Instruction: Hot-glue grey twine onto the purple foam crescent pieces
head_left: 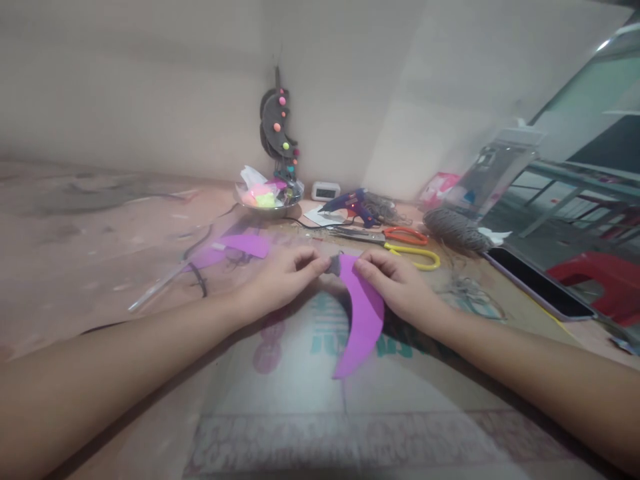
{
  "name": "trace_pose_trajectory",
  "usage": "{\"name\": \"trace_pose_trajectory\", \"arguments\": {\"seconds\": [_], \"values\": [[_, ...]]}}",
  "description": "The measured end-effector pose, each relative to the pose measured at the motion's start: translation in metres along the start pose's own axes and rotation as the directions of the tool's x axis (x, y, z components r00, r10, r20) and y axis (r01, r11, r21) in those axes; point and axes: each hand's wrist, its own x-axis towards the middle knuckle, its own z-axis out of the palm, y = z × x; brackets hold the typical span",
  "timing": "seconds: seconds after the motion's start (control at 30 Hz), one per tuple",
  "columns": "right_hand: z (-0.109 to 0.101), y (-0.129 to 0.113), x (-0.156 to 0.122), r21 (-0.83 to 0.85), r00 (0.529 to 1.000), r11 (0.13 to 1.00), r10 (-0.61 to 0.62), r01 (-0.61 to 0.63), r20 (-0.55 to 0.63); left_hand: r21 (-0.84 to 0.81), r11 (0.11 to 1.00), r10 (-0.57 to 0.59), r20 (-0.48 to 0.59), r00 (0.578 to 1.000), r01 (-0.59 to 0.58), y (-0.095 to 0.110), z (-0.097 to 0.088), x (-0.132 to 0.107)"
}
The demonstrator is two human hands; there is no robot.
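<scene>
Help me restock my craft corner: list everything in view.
cardboard: one, pale, printed, nearest the camera
purple crescent: one, purple, on the cardboard
grey bit: one, grey, at the crescent's top tip
purple scraps: a few, purple, table, left
bowl: one, clear, neon pieces inside, by the wall
dark crescents: count unclear, dark with coloured pompoms, against the wall
clock: one, white, by the wall
glue gun: one, blue, right of the clock
scissors: count unclear, orange and yellow handles, before the glue gun
yarn: one bundle, grey, right
phone: one, dark, far right
left hand: one, grip pinching the grey bit
right hand: one, grip pinching the purple crescent
</scene>
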Motion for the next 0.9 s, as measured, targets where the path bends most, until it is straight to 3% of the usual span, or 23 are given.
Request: {"name": "trace_pose_trajectory", "arguments": {"seconds": [0.17,0.63,0.9], "values": [[0.0004,0.0040,0.0008,-0.077,0.999,0.997,-0.017,0.013,-0.049,-0.010,0.999,0.046,0.090,0.995,-0.045,0.0012,0.0013,0.0010],[0.0040,0.0066,0.0013,-0.199,0.995,0.976,-0.096,0.094,0.001,0.044,0.999,0.008,0.045,0.999,-0.010,0.0080,0.0021,-0.0020],[0.0040,0.0042,0.0014,-0.188,0.995,0.977,-0.096,0.098,0.020,0.003,0.999,0.040,0.094,0.995,-0.041,0.0047,0.0024,-0.0023]]}}
